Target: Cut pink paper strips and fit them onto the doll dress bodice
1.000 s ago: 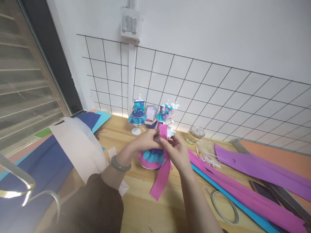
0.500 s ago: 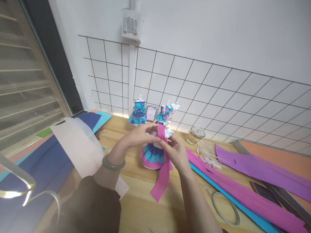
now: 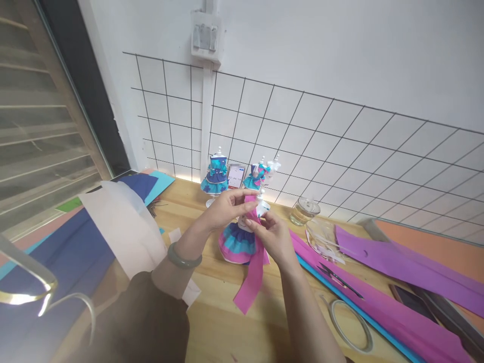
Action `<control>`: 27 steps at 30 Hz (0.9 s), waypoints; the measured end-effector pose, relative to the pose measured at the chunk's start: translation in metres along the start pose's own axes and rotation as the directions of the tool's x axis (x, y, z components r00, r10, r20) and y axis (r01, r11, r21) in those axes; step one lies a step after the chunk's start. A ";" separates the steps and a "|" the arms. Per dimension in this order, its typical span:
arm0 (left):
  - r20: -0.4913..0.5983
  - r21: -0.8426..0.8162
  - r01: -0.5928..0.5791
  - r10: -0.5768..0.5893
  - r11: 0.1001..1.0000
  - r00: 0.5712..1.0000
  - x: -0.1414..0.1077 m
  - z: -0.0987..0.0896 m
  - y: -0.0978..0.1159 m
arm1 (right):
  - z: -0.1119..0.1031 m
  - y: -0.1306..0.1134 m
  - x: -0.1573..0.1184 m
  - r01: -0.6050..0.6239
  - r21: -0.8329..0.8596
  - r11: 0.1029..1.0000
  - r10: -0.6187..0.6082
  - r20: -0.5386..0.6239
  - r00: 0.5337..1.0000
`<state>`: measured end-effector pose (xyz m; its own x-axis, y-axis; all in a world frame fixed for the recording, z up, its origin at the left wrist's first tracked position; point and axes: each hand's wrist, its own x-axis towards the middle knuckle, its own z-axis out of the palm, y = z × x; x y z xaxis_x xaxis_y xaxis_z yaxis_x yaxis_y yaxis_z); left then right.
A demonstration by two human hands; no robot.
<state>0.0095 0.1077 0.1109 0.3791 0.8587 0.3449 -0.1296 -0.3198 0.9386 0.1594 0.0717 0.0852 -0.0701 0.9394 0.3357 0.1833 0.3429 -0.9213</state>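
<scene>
A small white dress form (image 3: 260, 207) stands upright on the wooden table, wearing a tiered skirt (image 3: 237, 242) in navy, blue and pink. My left hand (image 3: 229, 207), a green bangle on its wrist, pinches the upper part of a pink strip (image 3: 252, 282) against the form's chest. On the form's right side my right hand (image 3: 273, 233) has its thumb and fingers closed on the same strip. The strip's free end hangs down past the skirt to the table. My fingers hide part of the bodice.
Behind stand dressed forms (image 3: 215, 174) and a phone (image 3: 236, 176). A glass jar (image 3: 304, 210), scissors (image 3: 340, 280), a tape roll (image 3: 351, 325) and pink and purple fabric (image 3: 408, 267) lie right; white (image 3: 121, 227) and blue sheets lie left.
My left hand has shifted slightly right and up, its thumb moving higher on the pink strip. My right hand has barely moved. The scissors on the pink fabric show more clearly.
</scene>
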 end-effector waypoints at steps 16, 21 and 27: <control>-0.053 -0.094 -0.035 0.030 0.995 0.998 0.002 0.002 -0.002 | -0.001 0.002 -0.001 -0.030 0.021 0.999 0.029 0.060 0.998; -0.081 -0.167 0.020 -0.034 0.986 0.996 0.003 0.006 -0.003 | 0.000 0.001 0.000 -0.030 0.016 0.999 0.029 0.056 0.998; -0.038 -0.144 0.040 -0.045 0.989 0.998 0.002 0.004 -0.001 | -0.003 0.004 0.001 -0.034 0.035 0.999 0.032 0.054 0.998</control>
<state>0.0139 0.1084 0.1105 0.3494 0.8870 0.3020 -0.2450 -0.2246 0.9431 0.1633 0.0739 0.0829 -0.1166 0.9483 0.2950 0.1513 0.3106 -0.9384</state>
